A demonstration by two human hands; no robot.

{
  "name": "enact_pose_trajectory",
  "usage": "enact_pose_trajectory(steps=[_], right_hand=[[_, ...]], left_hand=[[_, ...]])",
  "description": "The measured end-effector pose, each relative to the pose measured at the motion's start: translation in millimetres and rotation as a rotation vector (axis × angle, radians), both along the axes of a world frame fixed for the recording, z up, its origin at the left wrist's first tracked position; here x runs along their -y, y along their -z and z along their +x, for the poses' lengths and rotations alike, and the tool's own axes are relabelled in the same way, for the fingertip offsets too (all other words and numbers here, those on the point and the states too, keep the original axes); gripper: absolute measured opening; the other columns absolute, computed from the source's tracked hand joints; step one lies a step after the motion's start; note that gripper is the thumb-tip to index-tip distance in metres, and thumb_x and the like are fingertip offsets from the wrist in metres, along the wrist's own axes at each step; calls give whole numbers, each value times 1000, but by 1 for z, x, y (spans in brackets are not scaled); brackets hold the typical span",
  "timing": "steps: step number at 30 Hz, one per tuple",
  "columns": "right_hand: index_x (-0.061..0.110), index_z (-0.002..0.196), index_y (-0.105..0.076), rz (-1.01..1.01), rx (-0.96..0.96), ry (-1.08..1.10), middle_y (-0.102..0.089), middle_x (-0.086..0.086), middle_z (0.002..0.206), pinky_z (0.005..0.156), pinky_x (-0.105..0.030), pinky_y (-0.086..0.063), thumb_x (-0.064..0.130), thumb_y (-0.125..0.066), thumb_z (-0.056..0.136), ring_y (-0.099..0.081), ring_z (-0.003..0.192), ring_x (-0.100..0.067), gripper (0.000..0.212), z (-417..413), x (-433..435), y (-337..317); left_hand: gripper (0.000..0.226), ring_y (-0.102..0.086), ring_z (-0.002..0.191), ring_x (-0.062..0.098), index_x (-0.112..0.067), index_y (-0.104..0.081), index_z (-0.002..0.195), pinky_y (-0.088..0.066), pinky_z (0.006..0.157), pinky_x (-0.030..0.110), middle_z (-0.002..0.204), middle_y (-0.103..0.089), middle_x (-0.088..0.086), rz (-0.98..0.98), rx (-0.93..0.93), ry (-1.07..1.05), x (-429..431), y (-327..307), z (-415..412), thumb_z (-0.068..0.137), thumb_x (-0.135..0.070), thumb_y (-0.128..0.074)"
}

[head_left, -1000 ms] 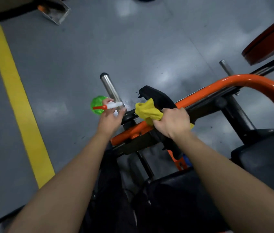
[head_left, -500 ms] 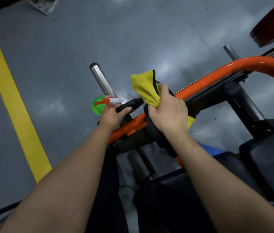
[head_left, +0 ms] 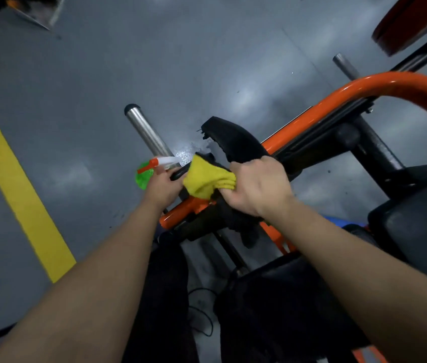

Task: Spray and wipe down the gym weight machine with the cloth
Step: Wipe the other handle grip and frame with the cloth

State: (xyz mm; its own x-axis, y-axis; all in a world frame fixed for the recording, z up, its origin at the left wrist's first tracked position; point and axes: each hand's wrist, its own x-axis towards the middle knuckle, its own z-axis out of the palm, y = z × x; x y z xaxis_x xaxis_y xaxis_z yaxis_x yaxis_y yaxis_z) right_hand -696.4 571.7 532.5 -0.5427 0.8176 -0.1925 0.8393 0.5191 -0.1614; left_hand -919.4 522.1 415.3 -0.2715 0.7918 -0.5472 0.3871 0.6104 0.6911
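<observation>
Change since half a second before: the cloth (head_left: 207,179), then raised over the black pad (head_left: 233,142), had dropped and bunched beyond the right hand's fingertips, leaving the pad bare. Right hand (head_left: 257,187): fingers curled tight round the cloth's tail, knuckles up, the wad projecting past them toward the left hand (head_left: 163,184). Left hand: fingers wrapped about the neck of the spray bottle (head_left: 143,178), tips hidden, nozzle reaching past the knuckles toward the cloth. Cloth: yellow, soft-piled, creased, lying against the weight machine (head_left: 403,83) just below the pad. Step in hand, by judgement: wiping the grip area. This would go best with the wad flattened under the fingers for fuller contact, strokes run along the bar, and the bottle kept off the wiped patch. Glittering speckle just beyond the nozzle: spray or wet floor, undetermined.
</observation>
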Motion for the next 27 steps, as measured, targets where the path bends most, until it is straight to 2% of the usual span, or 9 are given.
enact_pose_trajectory(steps=[4, 8, 10, 13, 16, 18, 21, 24, 27], right_hand=[[17, 111, -69, -309, 261, 94, -70, -11, 119, 78, -37, -37, 60, -41, 94, -65, 109, -35, 54, -24, -26, -18], [20, 93, -59, -579, 463, 173, -61, -5, 106, 90, -38, -47, 39, -45, 89, -56, 98, -31, 24, -42, -37, -24], [18, 106, -61, -584, 458, 227, -58, -4, 104, 89, -39, -49, 36, -49, 88, -59, 102, -32, 28, -48, -36, -18], [17, 137, -45, -306, 274, 213, -67, -11, 119, 75, -40, -38, 42, -52, 92, -65, 107, -39, 52, -47, -19, 4], [34, 150, -38, -101, -56, 132, -67, -5, 126, 76, -40, -41, 35, -49, 93, -66, 104, -37, 59, -32, 3, 12], [34, 149, -49, -28, -270, 32, -68, 0, 128, 81, -41, -45, 25, -48, 90, -67, 103, -32, 60, -16, 20, 15], [23, 126, -70, 71, -466, -48, -71, 2, 118, 100, -41, -46, 10, -52, 86, -68, 105, -24, 46, 9, 45, 25], [15, 115, -73, 132, -500, -94, -70, -2, 112, 111, -46, -42, 5, -54, 88, -66, 105, -25, 34, 19, 49, 29], [1, 113, -72, 160, -578, -77, -68, -15, 118, 108, -50, -46, -2, -49, 92, -64, 108, -35, 31, 26, 46, 28]], left_hand=[[63, -69, 105, 18, -24, -76, 115, -54, 101, 43, 109, -75, -2, -47, 25, -10, 4, -4, -3, 76, -74, -71], [59, -67, 107, 18, -24, -74, 121, -53, 103, 43, 112, -73, -2, -38, 57, -7, 6, -7, -5, 82, -69, -71], [57, -67, 108, 19, -24, -74, 121, -52, 103, 44, 114, -72, -1, -49, 55, -4, 6, -8, -6, 83, -67, -70], [38, -70, 101, 17, -29, -76, 104, -54, 99, 45, 104, -76, -3, -12, 87, 11, 7, -9, -8, 85, -62, -73], [32, -72, 101, 16, -25, -74, 103, -55, 99, 49, 103, -78, -6, 54, 142, 6, 7, -7, -9, 85, -51, -77], [36, -70, 108, 16, -25, -72, 108, -53, 103, 49, 112, -76, -4, 66, 166, -4, 6, -6, -9, 83, -48, -81], [84, -66, 113, 25, -19, -70, 120, -51, 103, 44, 118, -71, 5, -44, 158, -29, 4, -6, -9, 62, -78, -78], [51, -64, 113, 20, -24, -73, 119, -49, 100, 33, 117, -71, -1, -65, 37, 47, 3, -4, -8, 87, -64, -69], [46, -63, 112, 20, -24, -74, 119, -49, 101, 34, 119, -71, 1, -34, 21, 54, 4, -3, -7, 90, -60, -67]])
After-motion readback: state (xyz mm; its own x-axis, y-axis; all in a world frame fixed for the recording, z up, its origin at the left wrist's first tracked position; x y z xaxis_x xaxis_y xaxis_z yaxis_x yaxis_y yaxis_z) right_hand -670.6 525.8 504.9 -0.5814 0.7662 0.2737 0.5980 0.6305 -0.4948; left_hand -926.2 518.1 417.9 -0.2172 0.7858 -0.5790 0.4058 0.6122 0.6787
